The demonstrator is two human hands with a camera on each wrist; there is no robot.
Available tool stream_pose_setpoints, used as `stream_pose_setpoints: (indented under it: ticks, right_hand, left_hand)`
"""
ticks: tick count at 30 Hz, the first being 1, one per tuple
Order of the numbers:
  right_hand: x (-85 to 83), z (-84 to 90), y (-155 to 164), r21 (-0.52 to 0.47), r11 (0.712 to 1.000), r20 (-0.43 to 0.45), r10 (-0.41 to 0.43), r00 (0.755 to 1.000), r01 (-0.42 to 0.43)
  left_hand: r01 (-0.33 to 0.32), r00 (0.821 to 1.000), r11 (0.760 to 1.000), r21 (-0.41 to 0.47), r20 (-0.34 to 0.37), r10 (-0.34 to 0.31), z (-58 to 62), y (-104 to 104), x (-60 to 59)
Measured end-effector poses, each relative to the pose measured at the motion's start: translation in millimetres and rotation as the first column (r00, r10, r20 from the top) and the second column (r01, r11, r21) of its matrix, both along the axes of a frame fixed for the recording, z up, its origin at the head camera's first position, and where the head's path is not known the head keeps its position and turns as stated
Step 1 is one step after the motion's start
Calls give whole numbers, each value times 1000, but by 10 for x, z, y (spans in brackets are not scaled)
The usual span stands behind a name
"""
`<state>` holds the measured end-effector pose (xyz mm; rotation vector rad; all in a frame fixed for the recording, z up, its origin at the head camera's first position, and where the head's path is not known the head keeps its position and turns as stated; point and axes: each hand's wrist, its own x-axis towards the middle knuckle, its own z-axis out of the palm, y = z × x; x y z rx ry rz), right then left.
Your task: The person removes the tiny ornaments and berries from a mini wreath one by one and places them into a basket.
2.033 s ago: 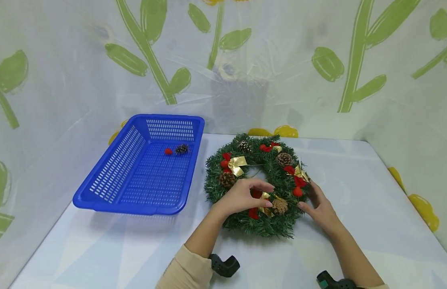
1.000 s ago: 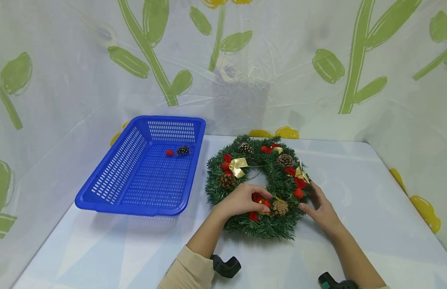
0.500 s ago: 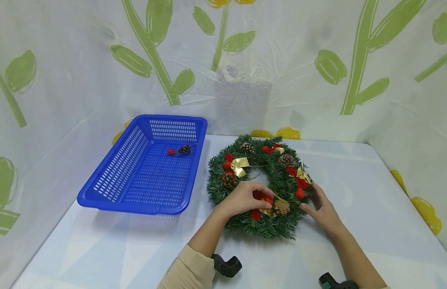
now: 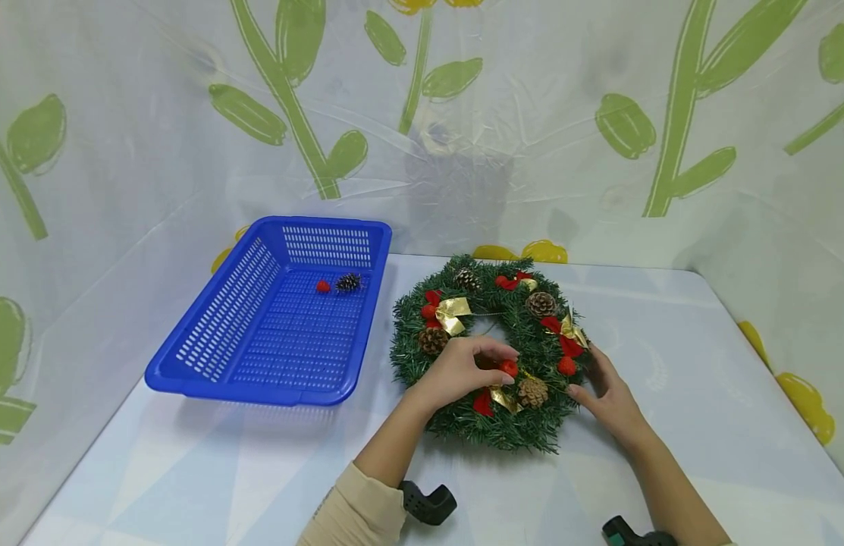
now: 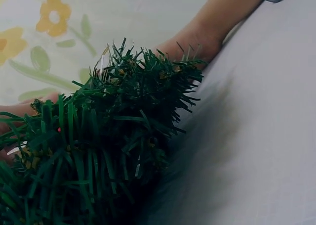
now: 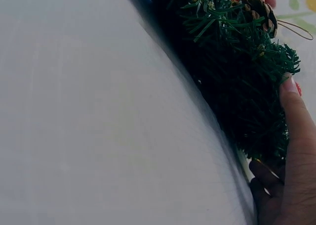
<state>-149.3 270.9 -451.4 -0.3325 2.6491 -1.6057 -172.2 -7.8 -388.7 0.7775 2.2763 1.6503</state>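
A line of small marks runs along the beige sleeve behind the left hand, too small to read. The left hand is nearly closed, thumb and fingertip pinching a red ball just above the near part of the green wreath. Right beside those fingertips sit a light brown pinecone and, a little nearer the person, a gold bow. The right hand grips the wreath's outer right edge, its fingers and thumb partly curled.

To the right of the right hand, the tabletop stretches to its right edge and a rounded far corner, beyond which hangs the leaf-printed curtain. Left of the left hand, apart from the wreath, is the blue basket; inside, toward its far right, another red ball lies beside a dark pinecone.

The right wrist view shows what the head view hides: the right thumb against the wreath's side and dark fingers bent below it. There a thin gold loop stands out beyond the thumb. The left wrist view is mostly needles, with the left fingers partly hidden behind them.
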Motion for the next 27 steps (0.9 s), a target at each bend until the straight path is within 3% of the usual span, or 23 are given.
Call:
stream_pose_setpoints:
  ticks: [11, 19, 27]
  right_hand:
    - [-4, -23, 8, -31, 999, -24, 14, 1000, -15]
    - [0, -32, 12, -19, 1000, -28, 16, 999, -17]
    - [2, -39, 4, -10, 1000, -50, 12, 999, -13]
  left_hand:
    - [-25, 999, 1000, -5, -45, 25, 128, -58, 34]
    - [-48, 995, 999, -25, -94, 45, 130, -79, 27]
    - [-75, 988, 996, 39, -131, 79, 141, -102, 28]
